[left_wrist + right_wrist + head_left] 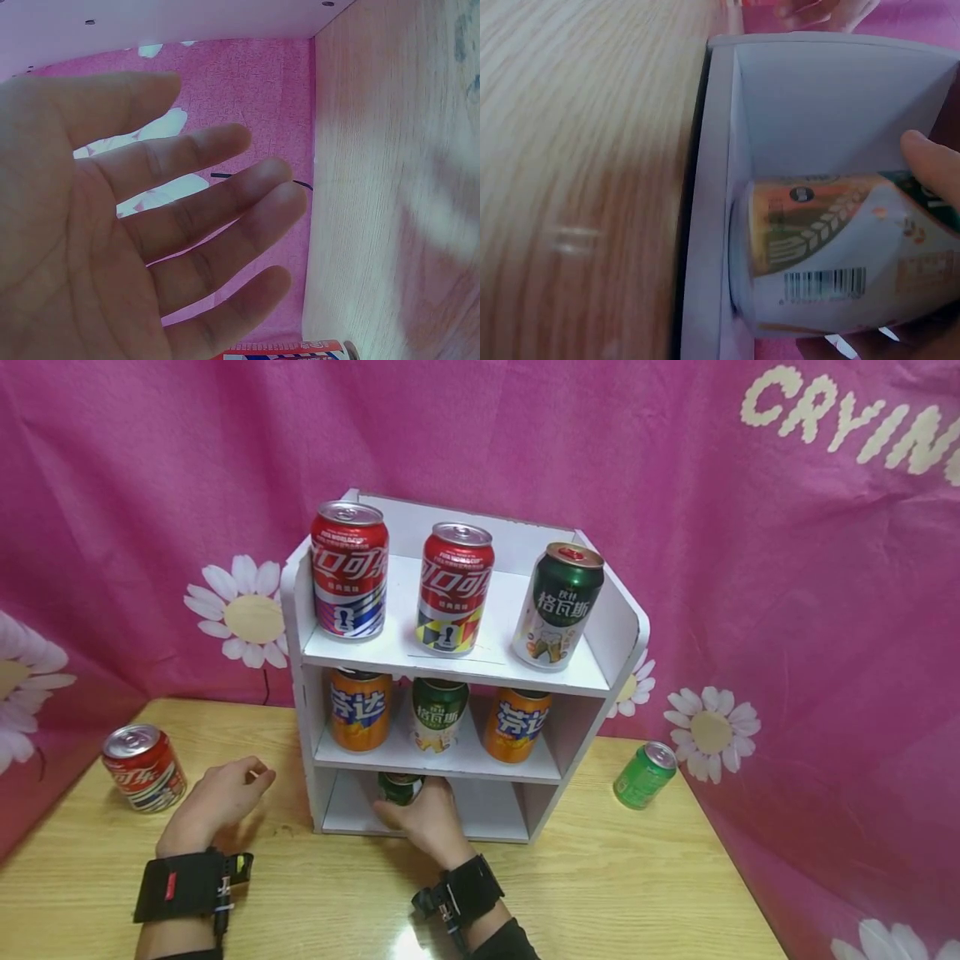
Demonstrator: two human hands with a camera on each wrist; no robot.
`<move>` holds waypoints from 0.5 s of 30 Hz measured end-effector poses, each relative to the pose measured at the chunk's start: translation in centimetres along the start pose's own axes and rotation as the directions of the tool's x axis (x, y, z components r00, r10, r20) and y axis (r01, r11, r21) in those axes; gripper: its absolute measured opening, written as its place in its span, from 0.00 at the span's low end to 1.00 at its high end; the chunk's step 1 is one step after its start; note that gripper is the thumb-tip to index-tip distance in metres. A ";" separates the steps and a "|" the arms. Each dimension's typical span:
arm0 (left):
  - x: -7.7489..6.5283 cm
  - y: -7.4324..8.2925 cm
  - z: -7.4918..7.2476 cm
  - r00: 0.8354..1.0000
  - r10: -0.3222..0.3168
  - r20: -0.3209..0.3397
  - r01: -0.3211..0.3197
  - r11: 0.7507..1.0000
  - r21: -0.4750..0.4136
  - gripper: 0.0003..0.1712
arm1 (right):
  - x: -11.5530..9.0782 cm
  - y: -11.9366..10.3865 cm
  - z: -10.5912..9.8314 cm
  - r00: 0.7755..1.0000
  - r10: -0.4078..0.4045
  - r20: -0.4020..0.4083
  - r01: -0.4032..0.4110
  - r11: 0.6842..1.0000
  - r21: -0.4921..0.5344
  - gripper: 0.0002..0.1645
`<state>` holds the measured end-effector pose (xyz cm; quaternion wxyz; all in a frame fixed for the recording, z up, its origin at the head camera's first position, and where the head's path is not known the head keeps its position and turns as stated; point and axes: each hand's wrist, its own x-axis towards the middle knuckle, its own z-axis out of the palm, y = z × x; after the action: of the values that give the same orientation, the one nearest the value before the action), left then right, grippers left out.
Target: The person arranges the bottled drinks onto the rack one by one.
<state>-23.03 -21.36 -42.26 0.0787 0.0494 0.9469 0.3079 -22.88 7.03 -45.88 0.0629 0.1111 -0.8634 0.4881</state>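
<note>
My right hand [431,818] reaches into the bottom level of a white three-tier shelf [318,647] and grips a green-and-white drink can [397,787]. In the right wrist view the can [825,255] stands at the front edge of the bottom board, its barcode showing and the thumb [932,166] against its upper part. My left hand [225,797] is held over the table, left of the shelf, holding nothing; its fingers [202,191] are spread and slightly bent. Nearest to it is a red cola can [144,772] on the table.
On the top tier stand two red cola cans [348,572] [455,589] and a green-and-white can [558,606]. The middle tier holds two orange soda cans [360,710] [516,727] around another green-and-white can [438,717]. A green can [643,777] stands right of the shelf; a pink curtain [465,435] hangs behind.
</note>
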 end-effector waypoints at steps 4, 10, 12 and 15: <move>0.0 0.0 0.0 1.000 0.007 -0.006 -0.007 1.000 0.002 0.24 | 0.1 0.1 0.0 1.000 0.004 0.014 -0.004 1.000 0.009 0.46; -0.1 0.0 0.0 1.000 0.012 -0.010 -0.012 1.000 -0.001 0.24 | 0.4 0.4 -0.4 0.995 0.005 0.098 -0.012 0.997 0.071 0.44; -0.1 0.0 0.0 1.000 -0.002 -0.004 0.002 1.000 0.000 0.24 | 0.4 0.4 -0.4 0.995 0.014 0.100 -0.020 0.998 0.058 0.44; 0.0 0.1 0.0 1.000 -0.018 0.006 0.018 1.000 0.000 0.25 | 0.3 0.5 -0.4 0.996 0.033 0.085 -0.033 0.999 0.010 0.47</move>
<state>-23.01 -21.33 -42.21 0.0843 0.0417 0.9470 0.3071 -23.28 7.57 -46.00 0.0175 0.1179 -0.8643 0.4887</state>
